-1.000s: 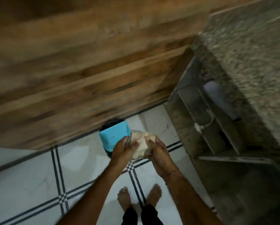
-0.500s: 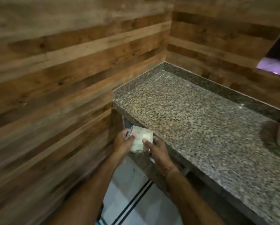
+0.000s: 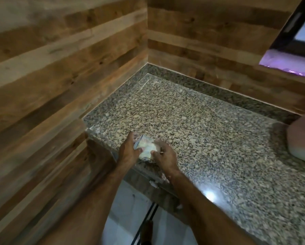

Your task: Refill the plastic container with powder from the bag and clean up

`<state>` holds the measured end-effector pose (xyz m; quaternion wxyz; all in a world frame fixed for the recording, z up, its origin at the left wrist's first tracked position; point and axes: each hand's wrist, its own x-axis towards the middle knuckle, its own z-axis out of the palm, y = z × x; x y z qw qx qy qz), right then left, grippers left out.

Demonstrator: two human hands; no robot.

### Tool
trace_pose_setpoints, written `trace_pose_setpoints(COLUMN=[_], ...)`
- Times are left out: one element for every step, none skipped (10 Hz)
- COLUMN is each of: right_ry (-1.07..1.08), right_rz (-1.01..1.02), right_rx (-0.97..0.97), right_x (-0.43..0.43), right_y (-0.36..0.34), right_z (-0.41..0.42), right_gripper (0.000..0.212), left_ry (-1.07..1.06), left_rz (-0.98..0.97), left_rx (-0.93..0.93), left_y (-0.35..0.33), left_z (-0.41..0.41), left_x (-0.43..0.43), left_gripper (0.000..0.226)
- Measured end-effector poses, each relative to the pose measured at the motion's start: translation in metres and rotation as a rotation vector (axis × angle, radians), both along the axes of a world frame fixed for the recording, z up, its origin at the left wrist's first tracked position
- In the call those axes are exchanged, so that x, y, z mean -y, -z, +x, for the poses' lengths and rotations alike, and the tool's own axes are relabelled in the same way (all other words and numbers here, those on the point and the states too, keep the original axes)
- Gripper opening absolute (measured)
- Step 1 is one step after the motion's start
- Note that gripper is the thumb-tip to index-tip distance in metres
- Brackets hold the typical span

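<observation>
A small crumpled plastic bag, pale with faint print, is held between both hands just above the near left corner of the granite counter. My left hand grips its left side with thumb and fingers. My right hand pinches its right side. Whether the bag touches the counter cannot be told. At the right edge, a pale pinkish container stands on the counter, cut off by the frame.
Wood-plank walls close in on the left and behind the counter. A window sits at the upper right. White floor tiles with dark lines show below the counter edge.
The view swung up from the floor and a blue bin to the counter. Both hands carried the crumpled bag up and forward, from below the counter edge to over its corner.
</observation>
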<state>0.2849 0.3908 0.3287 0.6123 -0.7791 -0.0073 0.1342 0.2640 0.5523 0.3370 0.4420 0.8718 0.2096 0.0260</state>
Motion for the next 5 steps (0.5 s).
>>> trace_pose_setpoints(right_ry=[-0.011,-0.1,-0.185,-0.211,-0.105], right_rz=[-0.173,-0.41,-0.702,-0.677,-0.538], right_rx=[0.002,0.034,0.104,0.118,0.182], right_x=[-0.017,-0.034,-0.036,-0.03,-0.014], right_y=[0.018,0.029,0.039,0.04,0.033], right_z=[0.027,0.042,0.048,0.044,0.045], right_gripper=[0.039,0.031,0.037,0.045,0.052], left_ry=[0.063,0.124,0.225,0.261,0.259], left_rz=[0.062,0.151,0.319,0.399,0.391], left_rx=[0.004,-0.074,-0.14,-0.14,-0.076], left_y=[0.023,0.045,0.062,0.058,0.054], left_z=[0.028,0.043,0.046,0.047,0.058], left_x=[-0.019,-0.034,-0.046,-0.045,-0.037], left_gripper=[0.054,0.054,0.051,0.05,0.054])
